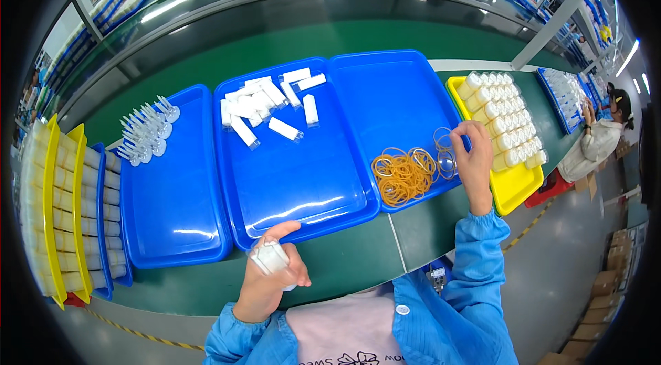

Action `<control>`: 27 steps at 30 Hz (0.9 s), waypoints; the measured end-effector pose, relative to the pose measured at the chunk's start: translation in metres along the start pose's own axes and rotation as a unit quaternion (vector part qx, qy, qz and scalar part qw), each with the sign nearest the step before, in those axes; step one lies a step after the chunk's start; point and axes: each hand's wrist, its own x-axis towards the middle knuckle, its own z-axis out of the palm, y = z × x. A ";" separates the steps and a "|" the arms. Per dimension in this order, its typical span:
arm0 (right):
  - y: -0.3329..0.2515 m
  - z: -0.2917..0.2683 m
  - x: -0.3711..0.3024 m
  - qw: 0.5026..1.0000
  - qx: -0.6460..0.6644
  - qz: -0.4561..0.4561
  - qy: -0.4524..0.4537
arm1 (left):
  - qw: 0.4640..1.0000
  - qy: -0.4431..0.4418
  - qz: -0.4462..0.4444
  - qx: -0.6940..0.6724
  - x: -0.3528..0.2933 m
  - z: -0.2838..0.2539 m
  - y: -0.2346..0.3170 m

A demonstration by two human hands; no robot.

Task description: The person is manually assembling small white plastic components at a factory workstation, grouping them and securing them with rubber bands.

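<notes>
My left hand (pixel 256 291) is closed around a white rectangular piece with a clear end (pixel 270 257), just in front of the middle blue tray (pixel 296 172). Several similar white pieces (pixel 260 100) lie loosely in that tray's far part. Over the near right corner of the right blue tray (pixel 379 90), my right hand (pixel 475 165) pinches a rubber band (pixel 441 136) between thumb and fingertips. A tangled heap of tan rubber bands (pixel 401 183) lies in this tray, left of the hand.
The left blue tray (pixel 172 207) bears clear stemmed pieces (pixel 148 130). At far left stand stacked trays edged yellow (pixel 49 213), filled with whitish items. Rows of white cylindrical containers (pixel 502 117) fill a yellow tray (pixel 509 193) at right. Beyond it sits a co-worker (pixel 599 138).
</notes>
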 end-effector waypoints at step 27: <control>-0.206 -0.028 -0.064 0.878 0.157 -0.414 -0.183 | 0.985 -0.041 0.085 0.147 -0.006 -0.004 0.010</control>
